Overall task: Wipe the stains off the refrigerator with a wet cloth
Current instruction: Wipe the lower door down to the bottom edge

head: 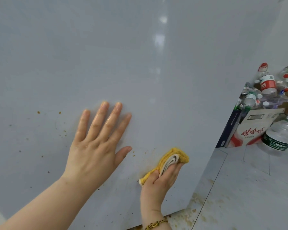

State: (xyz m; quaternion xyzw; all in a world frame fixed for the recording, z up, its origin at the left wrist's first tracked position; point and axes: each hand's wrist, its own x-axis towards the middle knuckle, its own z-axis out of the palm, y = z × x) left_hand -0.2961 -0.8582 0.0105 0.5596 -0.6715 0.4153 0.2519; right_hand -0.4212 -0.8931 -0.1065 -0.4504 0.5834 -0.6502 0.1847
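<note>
Refrigerator [140, 63] side fills view, brown stains [63, 131] speckled low. Right hand [161, 178] grips the folded yellow cloth [173, 156] against the panel near its bottom edge. Left hand [96, 146] braces flat, fingers [105, 117] spread. Best: firm overlapping strokes leftward toward the specks.

Red Chinese characters "娃哈哈" stand on the white front of the cardboard box [251, 130] at the right. The clear plastic bottle [280, 135] just beside it carries a green label reading "Cestbon" in white. The small print on the red-labelled bottle [268, 85] and on the box's dark blue side is too small to read.
</note>
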